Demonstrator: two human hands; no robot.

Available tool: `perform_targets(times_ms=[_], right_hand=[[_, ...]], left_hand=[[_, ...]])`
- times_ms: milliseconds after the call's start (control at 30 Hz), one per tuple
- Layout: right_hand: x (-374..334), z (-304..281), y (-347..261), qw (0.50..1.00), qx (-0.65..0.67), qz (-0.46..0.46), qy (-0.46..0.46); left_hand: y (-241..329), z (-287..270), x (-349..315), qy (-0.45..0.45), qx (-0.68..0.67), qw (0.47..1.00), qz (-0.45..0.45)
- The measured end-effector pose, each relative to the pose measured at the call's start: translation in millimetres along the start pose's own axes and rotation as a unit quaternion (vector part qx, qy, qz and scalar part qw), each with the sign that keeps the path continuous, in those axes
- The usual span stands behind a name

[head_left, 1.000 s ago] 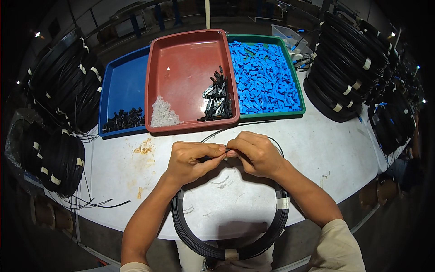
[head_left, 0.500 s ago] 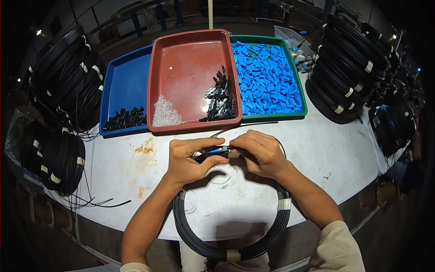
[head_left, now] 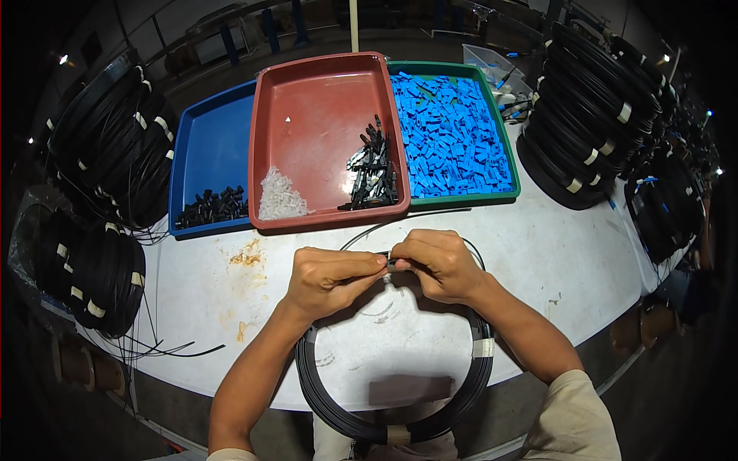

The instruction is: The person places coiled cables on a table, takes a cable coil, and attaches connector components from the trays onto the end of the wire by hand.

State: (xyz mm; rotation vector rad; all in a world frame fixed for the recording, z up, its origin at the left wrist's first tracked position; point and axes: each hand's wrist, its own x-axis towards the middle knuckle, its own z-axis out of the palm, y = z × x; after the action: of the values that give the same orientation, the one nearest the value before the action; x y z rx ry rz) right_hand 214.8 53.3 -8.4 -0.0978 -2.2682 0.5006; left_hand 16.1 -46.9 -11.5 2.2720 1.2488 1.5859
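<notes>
The left hand [head_left: 334,280] and right hand [head_left: 438,265] meet fingertip to fingertip, each with its grip nearly closed, thumb against forefinger, pinching a small black fitting [head_left: 390,260]. Only a sliver of the fitting shows between the fingertips; its exact shape, and whether it is one piece or two, I cannot tell. It lies directly between the two grips, to the right of the left one and to the left of the right one, so neither hand is clearly nearer. Its long axis seems to run crosswise, from hand to hand.

Below the hands hangs a coil of black cable [head_left: 323,403], its lower part past the near edge of the bench [head_left: 384,346], with a pale tape band [head_left: 483,348] on its right side. A loose black cable end [head_left: 430,213] arcs beyond the fingers, just short of the red tray [head_left: 315,146]. That tray holds translucent white pieces [head_left: 280,196] at left and black connector parts [head_left: 370,173] at right. The blue tray [head_left: 211,146] and green tray [head_left: 516,188] flank it, the latter full of blue clips [head_left: 453,138].
</notes>
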Motion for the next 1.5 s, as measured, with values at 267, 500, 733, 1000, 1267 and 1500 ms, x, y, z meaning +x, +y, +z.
perform_targets(times_ms=[267,500,733,1000,1267,1500], right_hand=[[2.1,1.8,-2.3,0.998,0.013,-0.029,0.049],[-1.0,-0.6,-2.4,1.000,-0.016,0.000,0.006],[5.4,2.4,-7.9,0.996,0.037,0.037,0.066],[3.4,1.3,-4.5,0.999,0.001,-0.014,0.034],[6.2,0.4,-6.4,0.999,-0.018,-0.009,0.049],[3.2,1.1,-4.0,0.999,-0.030,-0.004,0.011]], left_hand=[[1.2,-4.5,0.7,0.001,-0.050,0.995,-0.091],[-3.0,-2.7,-2.8,-0.018,0.039,0.998,0.043],[-1.5,-1.1,-3.0,0.036,-0.045,0.996,-0.062],[-1.3,-4.3,-2.6,-0.020,0.042,0.997,0.060],[1.3,1.1,-2.9,0.039,-0.029,0.996,-0.079],[0.4,-3.7,-0.2,-0.015,0.062,0.997,0.049]])
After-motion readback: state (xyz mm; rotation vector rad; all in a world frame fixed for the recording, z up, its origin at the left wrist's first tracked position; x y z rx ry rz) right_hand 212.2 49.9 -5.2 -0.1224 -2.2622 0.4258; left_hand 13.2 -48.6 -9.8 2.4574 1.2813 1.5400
